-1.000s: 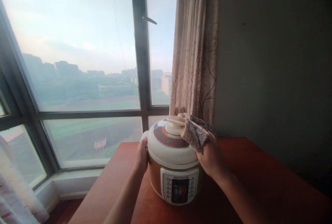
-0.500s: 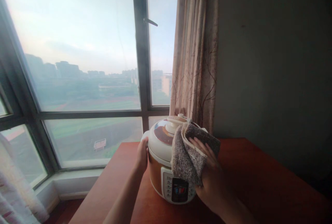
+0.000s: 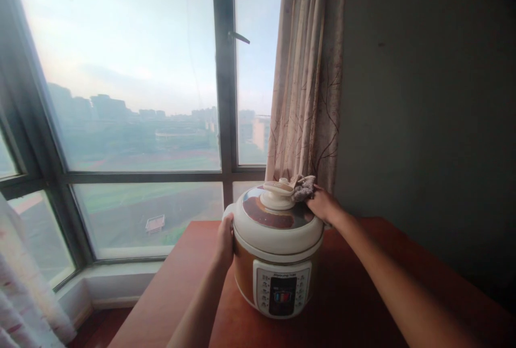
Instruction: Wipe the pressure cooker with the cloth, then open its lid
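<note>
An electric pressure cooker (image 3: 278,246), white and brown with a control panel on its front, stands upright on the table. My left hand (image 3: 226,238) is closed around the white handle on the cooker's left side. At the lid's far right edge, my right hand (image 3: 322,204) reaches over the cooker. Bunched in its fingers is a grey-brown cloth (image 3: 304,188), which lies against the lid behind the lid knob (image 3: 278,193). The far side of the cloth and most of the right fingertips are hidden.
The reddish-brown wooden table (image 3: 169,294) carries the cooker. Behind it are a large window (image 3: 137,178) with dark frames and a hanging curtain (image 3: 306,79). A dark wall (image 3: 423,95) rises on the right; another curtain (image 3: 24,278) hangs at the lower left.
My right hand has moved the cloth from the cooker's front right to the far side of the lid, bunching it. The control panel is uncovered. My left hand stays on the handle.
</note>
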Tool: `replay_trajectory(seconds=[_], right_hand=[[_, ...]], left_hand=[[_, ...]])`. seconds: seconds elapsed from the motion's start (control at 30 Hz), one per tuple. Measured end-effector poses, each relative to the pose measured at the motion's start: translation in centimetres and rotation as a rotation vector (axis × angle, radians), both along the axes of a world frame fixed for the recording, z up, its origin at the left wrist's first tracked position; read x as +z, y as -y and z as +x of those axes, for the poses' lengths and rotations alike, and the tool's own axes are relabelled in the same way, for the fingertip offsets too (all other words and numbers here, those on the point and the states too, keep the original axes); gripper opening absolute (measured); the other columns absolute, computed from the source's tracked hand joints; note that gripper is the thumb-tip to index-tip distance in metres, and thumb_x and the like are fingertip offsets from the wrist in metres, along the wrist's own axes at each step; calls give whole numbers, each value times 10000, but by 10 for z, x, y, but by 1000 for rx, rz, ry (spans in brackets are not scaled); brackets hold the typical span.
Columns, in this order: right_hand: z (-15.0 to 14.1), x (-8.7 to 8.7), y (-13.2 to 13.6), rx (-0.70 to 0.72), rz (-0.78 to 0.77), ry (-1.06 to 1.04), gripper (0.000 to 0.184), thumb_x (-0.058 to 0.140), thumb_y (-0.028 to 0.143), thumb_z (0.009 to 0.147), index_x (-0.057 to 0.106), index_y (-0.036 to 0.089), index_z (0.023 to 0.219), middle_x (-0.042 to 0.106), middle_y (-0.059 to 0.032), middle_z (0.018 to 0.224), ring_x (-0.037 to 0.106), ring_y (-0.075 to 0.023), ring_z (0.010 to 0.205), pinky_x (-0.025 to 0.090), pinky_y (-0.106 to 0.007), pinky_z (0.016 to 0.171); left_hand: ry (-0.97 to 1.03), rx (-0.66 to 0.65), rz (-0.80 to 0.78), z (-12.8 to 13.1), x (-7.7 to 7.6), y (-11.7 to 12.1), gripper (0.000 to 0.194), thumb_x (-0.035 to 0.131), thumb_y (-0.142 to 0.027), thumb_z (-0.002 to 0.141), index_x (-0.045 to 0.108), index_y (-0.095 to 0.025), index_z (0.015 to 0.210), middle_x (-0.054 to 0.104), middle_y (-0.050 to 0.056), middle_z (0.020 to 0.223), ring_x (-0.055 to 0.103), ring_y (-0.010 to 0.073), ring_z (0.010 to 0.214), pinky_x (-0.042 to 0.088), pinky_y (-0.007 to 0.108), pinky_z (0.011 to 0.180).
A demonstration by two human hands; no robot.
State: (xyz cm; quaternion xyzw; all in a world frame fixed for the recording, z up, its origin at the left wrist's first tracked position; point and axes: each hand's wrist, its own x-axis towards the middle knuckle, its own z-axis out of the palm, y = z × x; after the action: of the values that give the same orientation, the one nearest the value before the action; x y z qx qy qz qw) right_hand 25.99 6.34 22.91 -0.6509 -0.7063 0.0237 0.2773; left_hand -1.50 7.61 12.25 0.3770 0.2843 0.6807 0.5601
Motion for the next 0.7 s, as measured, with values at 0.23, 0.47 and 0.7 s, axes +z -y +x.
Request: replay_trajectory(seconds=[0.23, 0.47, 0.7], right_hand=[[-3, 7, -14, -66, -70, 75, 334, 557, 206, 829, 721, 120, 1107, 726, -188, 1150, 679, -284, 1073, 487, -302, 866], [-10, 1, 16, 59, 59, 128, 410, 552, 215, 856, 655, 169, 1250, 631, -128, 1342, 551, -258, 1281, 380, -313, 1087], [-3, -22, 33, 198, 240, 54, 459, 611, 199, 803, 666, 198, 1259, 620, -124, 1354, 515, -296, 1316, 364, -422, 1140]], left_hand=[[4, 40, -9, 2, 0, 1, 355, 665, -508, 753, 735, -171, 843, 771, 55, 894, 662, 297, 971, 508, 373, 889], [-23, 104, 46, 3, -8, -5, 423, 682, -570, 725, 729, -172, 861, 757, 49, 855, 664, 286, 893, 525, 382, 818], [-5, 108, 18, 5, -9, -8, 454, 670, -581, 724, 737, -172, 912, 768, 64, 891, 673, 306, 924, 531, 398, 820]])
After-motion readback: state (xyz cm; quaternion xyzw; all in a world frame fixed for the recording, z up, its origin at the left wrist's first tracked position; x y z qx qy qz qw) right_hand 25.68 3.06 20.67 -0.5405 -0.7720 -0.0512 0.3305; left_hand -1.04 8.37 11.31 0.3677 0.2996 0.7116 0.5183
